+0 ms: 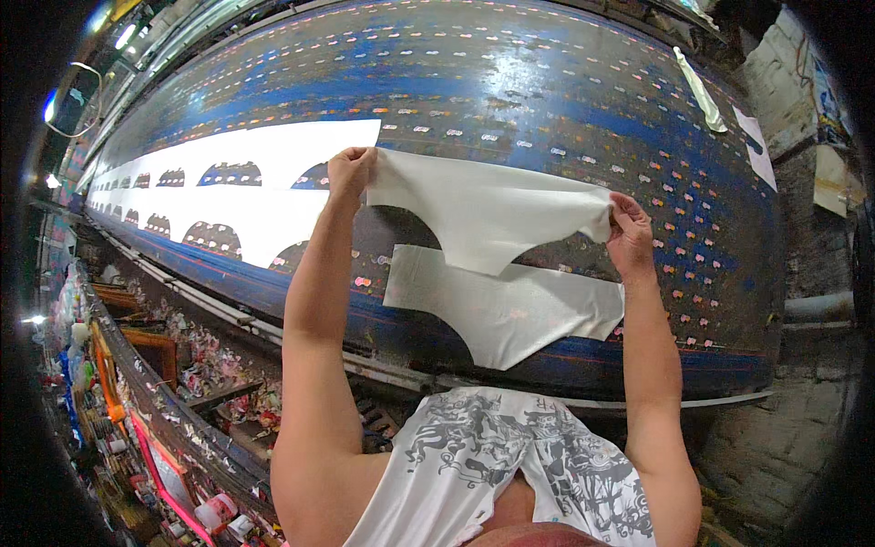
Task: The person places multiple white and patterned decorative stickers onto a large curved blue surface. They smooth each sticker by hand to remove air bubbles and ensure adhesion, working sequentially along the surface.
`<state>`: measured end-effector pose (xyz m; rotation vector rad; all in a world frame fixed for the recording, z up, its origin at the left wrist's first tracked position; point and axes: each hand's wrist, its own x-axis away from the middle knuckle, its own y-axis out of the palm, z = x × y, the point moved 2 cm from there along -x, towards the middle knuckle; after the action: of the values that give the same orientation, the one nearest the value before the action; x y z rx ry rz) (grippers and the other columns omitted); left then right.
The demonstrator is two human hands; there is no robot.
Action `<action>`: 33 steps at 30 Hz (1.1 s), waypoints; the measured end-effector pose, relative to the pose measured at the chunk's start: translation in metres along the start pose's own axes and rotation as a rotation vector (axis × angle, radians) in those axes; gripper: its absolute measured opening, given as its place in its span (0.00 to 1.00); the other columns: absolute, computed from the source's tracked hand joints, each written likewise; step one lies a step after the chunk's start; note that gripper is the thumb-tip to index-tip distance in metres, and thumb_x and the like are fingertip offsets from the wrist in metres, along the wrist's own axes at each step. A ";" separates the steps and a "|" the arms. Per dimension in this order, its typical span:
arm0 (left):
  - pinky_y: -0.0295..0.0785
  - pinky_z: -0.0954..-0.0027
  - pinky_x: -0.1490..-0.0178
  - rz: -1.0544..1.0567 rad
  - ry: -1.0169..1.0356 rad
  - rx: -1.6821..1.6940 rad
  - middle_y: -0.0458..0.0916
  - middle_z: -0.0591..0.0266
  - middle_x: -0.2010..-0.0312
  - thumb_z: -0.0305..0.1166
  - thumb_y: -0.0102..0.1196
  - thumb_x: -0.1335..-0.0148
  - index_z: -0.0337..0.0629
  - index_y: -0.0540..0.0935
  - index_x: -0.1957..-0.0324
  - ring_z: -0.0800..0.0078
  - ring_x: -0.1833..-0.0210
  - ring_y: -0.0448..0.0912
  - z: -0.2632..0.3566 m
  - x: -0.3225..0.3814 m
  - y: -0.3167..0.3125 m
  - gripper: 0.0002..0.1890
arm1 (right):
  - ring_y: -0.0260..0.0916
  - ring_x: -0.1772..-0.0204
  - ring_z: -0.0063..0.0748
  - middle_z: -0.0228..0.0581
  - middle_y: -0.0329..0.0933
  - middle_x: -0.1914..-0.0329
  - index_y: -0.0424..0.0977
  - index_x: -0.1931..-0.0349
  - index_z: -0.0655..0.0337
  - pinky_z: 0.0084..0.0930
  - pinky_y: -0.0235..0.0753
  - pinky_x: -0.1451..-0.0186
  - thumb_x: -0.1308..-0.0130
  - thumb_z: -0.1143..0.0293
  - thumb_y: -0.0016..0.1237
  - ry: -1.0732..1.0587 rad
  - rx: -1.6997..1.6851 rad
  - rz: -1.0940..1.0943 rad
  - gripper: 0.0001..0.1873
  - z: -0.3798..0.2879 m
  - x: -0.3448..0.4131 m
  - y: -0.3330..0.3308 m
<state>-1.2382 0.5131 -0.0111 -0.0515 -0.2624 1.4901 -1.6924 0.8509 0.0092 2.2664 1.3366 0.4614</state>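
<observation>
Between my hands a white cut fabric panel (478, 205) is stretched over a long dark table (581, 109) marked with rows of small prints. My left hand (352, 174) pinches its upper left corner, beside the rows of white panels. The right end of the panel is bunched in my right hand (627, 229). Below it, a second white fabric panel (506, 308) of similar shape lies on the table, its right side creased and its upper edge partly covered by the held one.
White panels (273, 154) with curved cutouts run in two rows leftward. A crumpled white strip (701, 92) and another white piece (755, 147) lie at the table's far right. Below left stands a cluttered rack (171, 403) with scraps and containers. A metal rail (383, 369) edges the table nearby.
</observation>
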 end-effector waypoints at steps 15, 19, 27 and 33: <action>0.82 0.55 0.53 0.142 0.540 -0.599 0.91 0.52 0.63 0.40 0.66 0.27 0.39 0.91 0.57 0.54 0.60 0.90 -0.009 -0.070 0.039 0.13 | 0.82 0.41 0.26 0.37 0.81 0.34 0.79 0.31 0.73 0.25 0.82 0.36 0.30 0.82 0.58 -0.104 0.777 0.153 0.26 0.005 -0.063 0.002; 0.81 0.55 0.52 0.182 0.641 -0.581 0.90 0.54 0.63 0.39 0.65 0.26 0.41 0.91 0.58 0.53 0.59 0.89 -0.005 -0.081 0.044 0.11 | 0.81 0.43 0.25 0.35 0.81 0.35 0.78 0.30 0.72 0.25 0.81 0.38 0.29 0.83 0.57 -0.094 0.843 0.130 0.26 0.000 -0.078 0.006; 0.81 0.54 0.52 0.170 0.654 -0.684 0.88 0.58 0.60 0.42 0.64 0.25 0.48 0.91 0.55 0.53 0.58 0.87 -0.003 -0.093 0.044 0.11 | 0.82 0.42 0.29 0.38 0.81 0.36 0.78 0.30 0.70 0.26 0.81 0.37 0.30 0.82 0.59 -0.058 0.956 0.093 0.27 0.004 -0.116 0.004; 0.80 0.50 0.47 0.164 0.496 -1.035 0.86 0.59 0.50 0.45 0.64 0.25 0.51 0.90 0.50 0.54 0.49 0.86 0.007 -0.084 0.057 0.13 | 0.85 0.44 0.33 0.44 0.83 0.35 0.81 0.33 0.67 0.30 0.84 0.40 0.33 0.78 0.64 -0.076 1.085 0.081 0.27 0.019 -0.123 -0.010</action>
<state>-1.3002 0.4343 -0.0274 -1.2726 -0.6055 1.3092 -1.7476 0.7425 -0.0181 3.1140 1.6939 -0.4708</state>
